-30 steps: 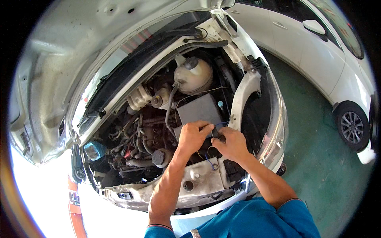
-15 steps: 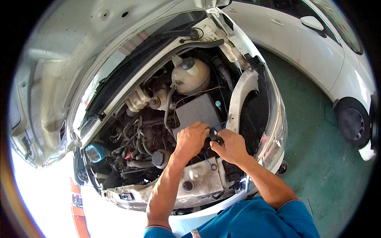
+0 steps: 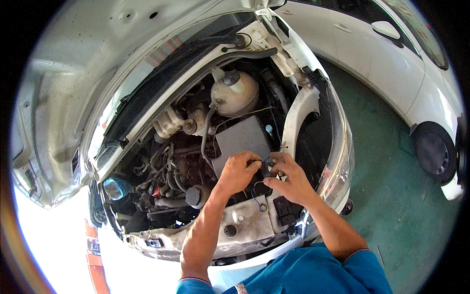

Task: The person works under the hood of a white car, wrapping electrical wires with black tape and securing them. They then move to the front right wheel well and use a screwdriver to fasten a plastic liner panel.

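Observation:
My left hand (image 3: 239, 171) is closed in a pinch at the front right corner of the grey box cover (image 3: 242, 142), on a thin blue wire (image 3: 266, 159). My right hand (image 3: 290, 179) faces it, fingers curled and thumb apart, around a small black roll (image 3: 267, 169) that looks like electrical tape. The roll sits between the two hands, and its far side is hidden by my fingers. Below them, a loop of blue wire (image 3: 255, 199) and a thin yellowish wire (image 3: 258, 183) run toward the dirty white front panel (image 3: 254, 220).
The raised hood (image 3: 63, 88) arches over the left side. A round coolant tank (image 3: 235, 95) stands behind the box cover. Hoses and a black cap (image 3: 195, 197) lie left of my left arm. A white fender brace (image 3: 293, 120) rises at right; another white car (image 3: 372, 63) is parked beyond.
My right hand has loosened from a tight grip, its fingers now spread further up and its thumb apart. My left hand has shifted slightly right; the black roll shows more between them.

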A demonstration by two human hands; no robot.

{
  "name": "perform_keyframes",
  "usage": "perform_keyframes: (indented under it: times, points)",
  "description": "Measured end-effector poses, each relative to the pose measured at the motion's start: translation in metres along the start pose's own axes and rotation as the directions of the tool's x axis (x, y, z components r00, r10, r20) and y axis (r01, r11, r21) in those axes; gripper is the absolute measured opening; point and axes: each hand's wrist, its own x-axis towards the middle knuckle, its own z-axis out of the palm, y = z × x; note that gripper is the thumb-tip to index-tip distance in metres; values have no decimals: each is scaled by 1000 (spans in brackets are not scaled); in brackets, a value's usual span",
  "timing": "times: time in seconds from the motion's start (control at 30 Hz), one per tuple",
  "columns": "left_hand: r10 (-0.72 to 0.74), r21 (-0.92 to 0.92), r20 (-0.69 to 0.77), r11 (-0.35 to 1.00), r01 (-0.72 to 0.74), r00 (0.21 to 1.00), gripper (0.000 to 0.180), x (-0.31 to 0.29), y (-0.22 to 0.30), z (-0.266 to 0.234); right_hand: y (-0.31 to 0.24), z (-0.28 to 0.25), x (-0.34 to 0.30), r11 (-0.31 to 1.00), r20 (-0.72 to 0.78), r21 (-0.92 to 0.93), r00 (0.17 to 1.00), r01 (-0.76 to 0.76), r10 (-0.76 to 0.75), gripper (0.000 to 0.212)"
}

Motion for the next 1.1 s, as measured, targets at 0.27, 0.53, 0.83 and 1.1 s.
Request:
perform_keyframes:
  times: [0.27, 0.53, 0.83, 1.1]
  points:
    - [-232, -200, 289, 934, 295, 929, 30, 7, 3, -9, -8, 1, 4, 997, 43, -76, 999, 20, -17, 33]
    - [-236, -278, 299, 905, 321, 925, 28, 13, -8, -6, 15, 10, 10, 755, 63, 476, 874, -451, 482, 33]
    - [-270, -442, 389, 784, 436, 881, 31, 17, -10, -8, 29, 3, 36, 974, 320, -99, 920, -205, 227, 31]
    - [-239, -403, 517, 780, 480, 822, 29, 29, -10, -16, 11, -23, 47, 946, 449, -163, 832, -281, 324, 41]
